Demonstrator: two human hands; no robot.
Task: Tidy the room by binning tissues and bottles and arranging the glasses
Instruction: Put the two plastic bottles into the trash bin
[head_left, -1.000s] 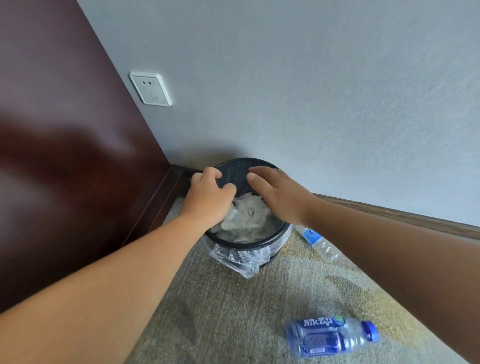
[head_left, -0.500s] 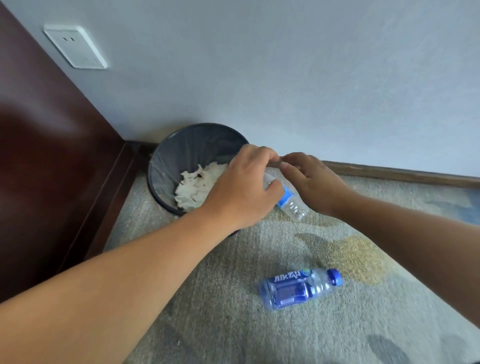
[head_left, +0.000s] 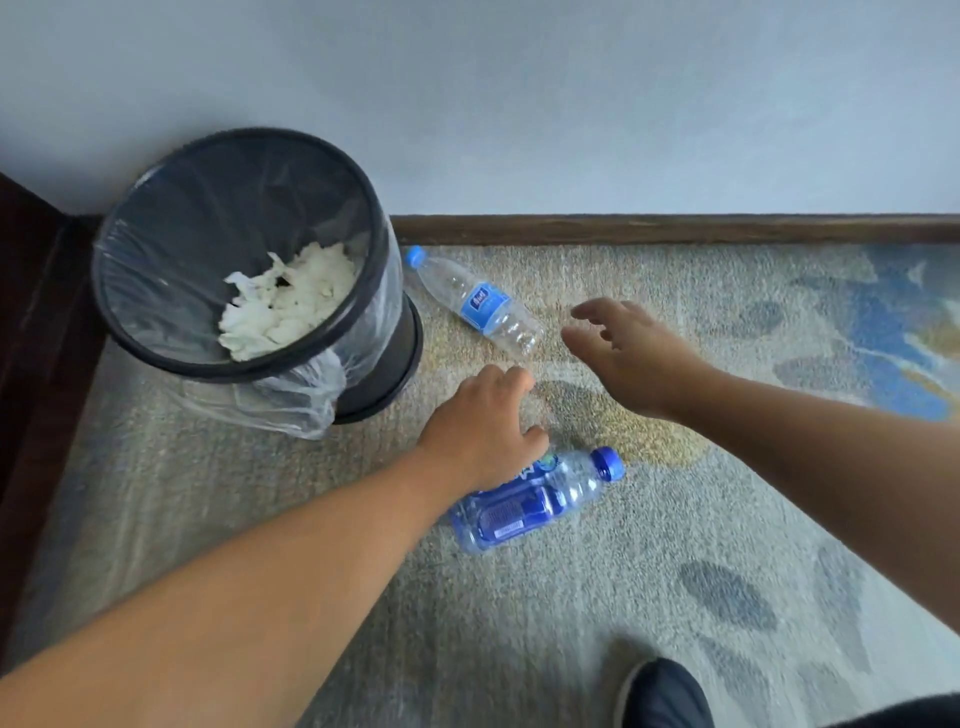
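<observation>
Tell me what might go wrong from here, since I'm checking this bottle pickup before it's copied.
1. The blue-label bottle lies on its side on the carpet; the left hand comes down over one end only, so it may roll away.
2. The clear bottle lies close beside the bin; the open right hand could nudge it against the bin.
3. The bin leans, its liner bunched outside; a dropped bottle might tip it.

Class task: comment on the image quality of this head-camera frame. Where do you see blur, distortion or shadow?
Head view: soft daylight, no harsh glare; wide-angle lens bows the baseboard; right hand casts a soft shadow on the carpet; near forearms and shoe look smeared; bin and clear bottle stay fairly sharp.
</observation>
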